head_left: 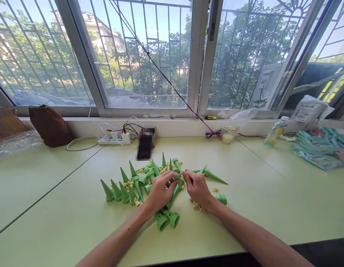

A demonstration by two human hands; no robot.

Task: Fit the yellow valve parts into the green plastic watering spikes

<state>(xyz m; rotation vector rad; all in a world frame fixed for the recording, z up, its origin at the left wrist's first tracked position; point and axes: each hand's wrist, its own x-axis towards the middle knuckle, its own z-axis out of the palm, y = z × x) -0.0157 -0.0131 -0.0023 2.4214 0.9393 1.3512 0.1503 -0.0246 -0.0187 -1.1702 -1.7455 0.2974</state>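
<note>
My left hand [162,188] grips a green plastic watering spike [177,173] by its wide end, with the round opening facing up. Close beside that opening, my right hand [198,186] is closed in a pinch; whatever its fingertips hold is hidden. Many more green spikes lie in a pile around and under my hands. To the left, several spikes [107,192] stand upright on their wide ends. Two spikes [174,219] lie below my left hand with their openings toward me. Small yellow plastic pieces [199,207] are scattered among the spikes and by my right wrist.
At the back stand a power strip [115,140], a small cardboard box [152,135], a lidded plastic cup [228,136] and a bottle [275,131]. A brown bag [49,126] sits far left. Teal plastic packages [313,150] lie far right near another person's hand [343,157].
</note>
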